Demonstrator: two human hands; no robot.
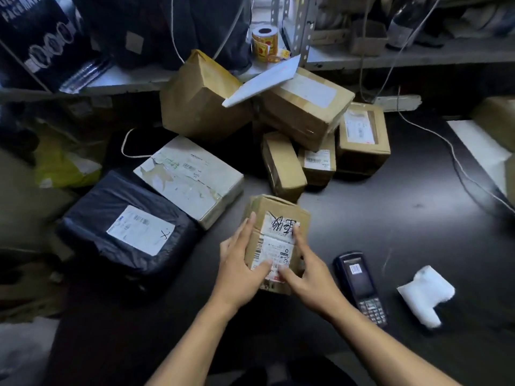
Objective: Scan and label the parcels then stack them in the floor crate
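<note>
A small brown cardboard parcel (278,215) with white labels and black handwriting stands on the dark table (390,207) near its front. My left hand (239,268) grips its left side, thumb on the label. My right hand (306,271) grips its right side, index finger along the upper label. A dark handheld scanner (361,285) lies on the table just right of my right hand. A pile of brown parcels (303,112) sits at the back of the table. A black bagged parcel (125,227) and a white box (192,176) lie to the left.
A white label printer or paper roll (426,295) lies right of the scanner. A roll of yellow stickers (264,40) stands on the grey shelf (418,54) behind. White cables (457,160) cross the table's right side. A yellow bag (58,162) lies at the left.
</note>
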